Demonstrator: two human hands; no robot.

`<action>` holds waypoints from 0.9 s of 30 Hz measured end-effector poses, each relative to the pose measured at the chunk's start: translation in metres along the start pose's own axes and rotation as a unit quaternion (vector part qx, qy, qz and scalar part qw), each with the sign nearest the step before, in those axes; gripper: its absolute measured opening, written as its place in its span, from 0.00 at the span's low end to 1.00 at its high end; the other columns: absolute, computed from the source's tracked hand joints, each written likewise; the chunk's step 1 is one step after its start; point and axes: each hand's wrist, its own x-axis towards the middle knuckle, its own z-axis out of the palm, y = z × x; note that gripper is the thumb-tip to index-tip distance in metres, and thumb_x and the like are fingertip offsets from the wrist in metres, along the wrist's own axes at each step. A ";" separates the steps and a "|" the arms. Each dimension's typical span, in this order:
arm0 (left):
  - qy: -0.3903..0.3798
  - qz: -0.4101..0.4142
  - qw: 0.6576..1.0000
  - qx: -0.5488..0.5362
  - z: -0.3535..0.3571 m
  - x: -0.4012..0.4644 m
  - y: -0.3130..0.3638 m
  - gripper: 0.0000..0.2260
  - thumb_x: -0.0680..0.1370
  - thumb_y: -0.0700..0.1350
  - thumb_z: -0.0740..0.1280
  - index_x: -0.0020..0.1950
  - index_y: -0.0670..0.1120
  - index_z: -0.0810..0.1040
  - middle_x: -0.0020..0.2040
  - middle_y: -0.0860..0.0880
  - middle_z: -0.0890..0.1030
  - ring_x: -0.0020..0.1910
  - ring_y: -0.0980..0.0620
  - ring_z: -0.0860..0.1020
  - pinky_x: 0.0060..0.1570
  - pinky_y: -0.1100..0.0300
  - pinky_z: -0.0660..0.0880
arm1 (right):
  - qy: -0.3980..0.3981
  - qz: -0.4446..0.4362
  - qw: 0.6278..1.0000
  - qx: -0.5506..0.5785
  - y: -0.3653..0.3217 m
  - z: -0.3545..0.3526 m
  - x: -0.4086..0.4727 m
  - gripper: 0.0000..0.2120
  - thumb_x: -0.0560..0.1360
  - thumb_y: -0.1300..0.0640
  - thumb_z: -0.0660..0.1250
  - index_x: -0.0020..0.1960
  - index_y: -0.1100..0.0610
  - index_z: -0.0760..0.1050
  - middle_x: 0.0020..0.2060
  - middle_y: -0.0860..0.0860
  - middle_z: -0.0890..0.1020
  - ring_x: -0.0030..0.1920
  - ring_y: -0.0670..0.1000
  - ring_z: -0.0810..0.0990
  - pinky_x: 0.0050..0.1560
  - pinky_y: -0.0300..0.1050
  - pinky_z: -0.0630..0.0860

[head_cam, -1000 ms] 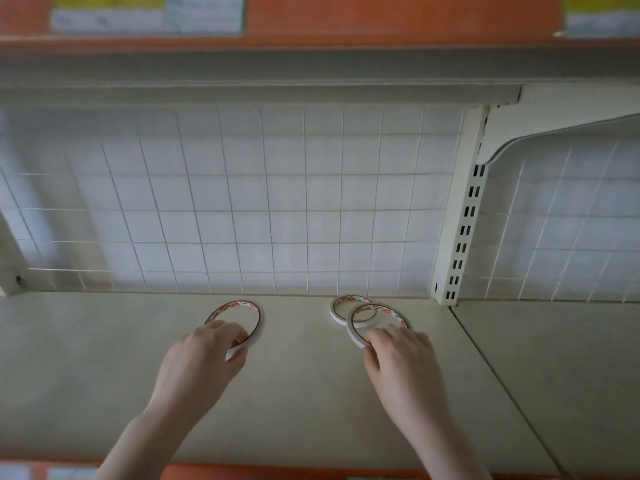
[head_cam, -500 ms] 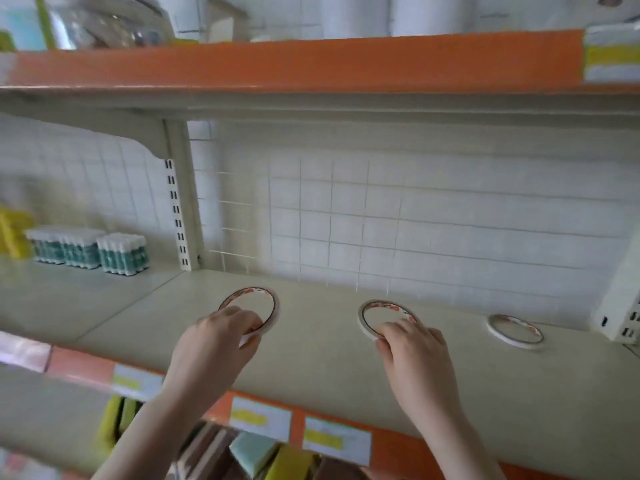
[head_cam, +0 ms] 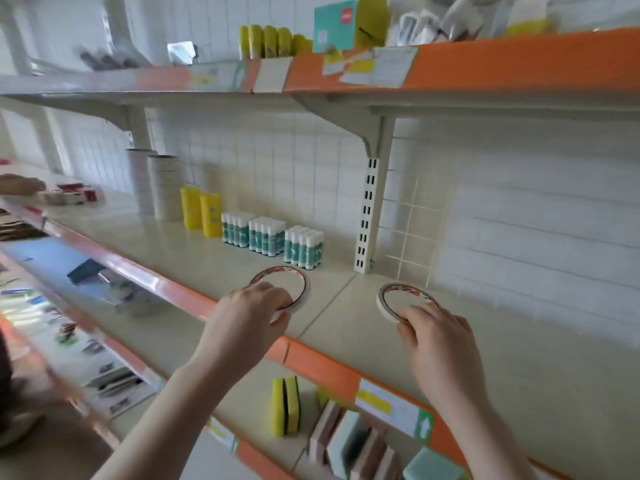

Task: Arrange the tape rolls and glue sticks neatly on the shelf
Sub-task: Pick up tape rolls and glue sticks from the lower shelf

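My left hand (head_cam: 251, 313) grips a thin white tape roll (head_cam: 298, 275) by its near rim, held just above the cream shelf (head_cam: 194, 261). Another thin tape roll (head_cam: 398, 291) is pinched at its near edge by my right hand (head_cam: 438, 336), right of the shelf seam. Three packs of white-capped teal glue sticks (head_cam: 272, 237) stand in a row at the back of the shelf, left of the slotted upright (head_cam: 367, 216). The nearest pack (head_cam: 304, 247) stands just behind the left roll.
Yellow packages (head_cam: 201, 213) and tall stacks of tape rolls (head_cam: 162, 185) stand further left on the shelf. Another person's hand (head_cam: 20, 184) reaches in at far left. Sponges (head_cam: 285, 405) sit on the lower shelf. An orange-edged upper shelf (head_cam: 485, 64) overhangs.
The view has swung left along the shelf. Both hands carried their tape rolls leftward; the third roll left lying on the shelf is out of view. Glue stick packs now stand close behind the left roll.
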 end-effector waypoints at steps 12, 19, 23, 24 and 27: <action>0.003 -0.006 0.999 0.038 -0.037 0.052 -0.220 0.03 0.68 0.46 0.66 0.38 0.50 0.79 0.35 0.54 0.79 0.34 0.50 0.78 0.32 0.55 0.75 | -0.021 -0.003 0.997 0.077 -0.152 0.146 0.095 0.09 0.64 0.66 0.76 0.38 0.56 0.77 0.35 0.52 0.80 0.38 0.59 0.81 0.37 0.48 0.73; 0.013 -0.017 0.999 0.033 -0.067 0.097 -0.325 0.03 0.69 0.46 0.67 0.39 0.50 0.80 0.37 0.54 0.79 0.35 0.49 0.78 0.33 0.55 0.74 | -0.042 -0.020 0.993 0.109 -0.232 0.207 0.170 0.07 0.66 0.66 0.74 0.38 0.58 0.78 0.34 0.54 0.80 0.34 0.60 0.78 0.35 0.50 0.74; 0.005 -0.022 0.999 0.033 -0.078 0.115 -0.386 0.03 0.71 0.42 0.71 0.41 0.49 0.81 0.39 0.54 0.80 0.38 0.49 0.78 0.35 0.55 0.73 | -0.021 -0.023 0.994 0.103 -0.280 0.237 0.201 0.06 0.69 0.66 0.72 0.37 0.58 0.77 0.32 0.55 0.79 0.33 0.60 0.78 0.33 0.49 0.73; 0.000 -0.020 0.999 0.033 -0.080 0.120 -0.402 0.03 0.71 0.42 0.71 0.42 0.49 0.81 0.39 0.54 0.80 0.38 0.49 0.78 0.35 0.55 0.73 | -0.015 -0.021 0.995 0.099 -0.293 0.244 0.206 0.06 0.69 0.66 0.71 0.37 0.58 0.77 0.33 0.54 0.79 0.33 0.60 0.78 0.33 0.49 0.73; -0.005 -0.002 1.000 0.028 -0.089 0.131 -0.454 0.03 0.72 0.44 0.71 0.43 0.50 0.80 0.41 0.55 0.79 0.39 0.50 0.78 0.35 0.56 0.72 | -0.018 -0.010 0.996 0.082 -0.335 0.267 0.221 0.05 0.68 0.64 0.73 0.38 0.58 0.78 0.34 0.54 0.80 0.37 0.60 0.80 0.34 0.49 0.74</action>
